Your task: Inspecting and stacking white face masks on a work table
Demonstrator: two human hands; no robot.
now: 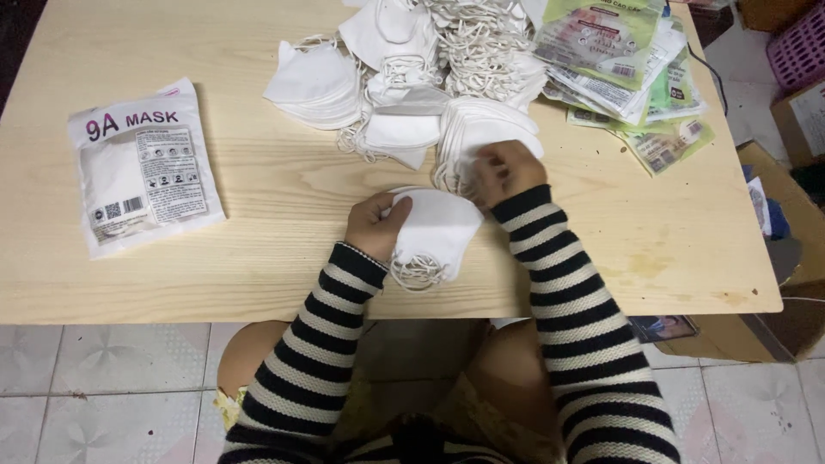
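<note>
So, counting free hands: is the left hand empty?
No, the left hand grips a stack of white masks on the table.

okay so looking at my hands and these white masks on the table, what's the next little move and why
Probably lift the top mask with the right hand and lay it on the small stack of masks held by the left hand. The right fingers already pinch at the fanned mask pile beside that stack.

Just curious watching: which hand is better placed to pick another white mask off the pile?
Probably the right hand: it already touches the stacked white fabric masks, while the left hand holds a bundle.
</note>
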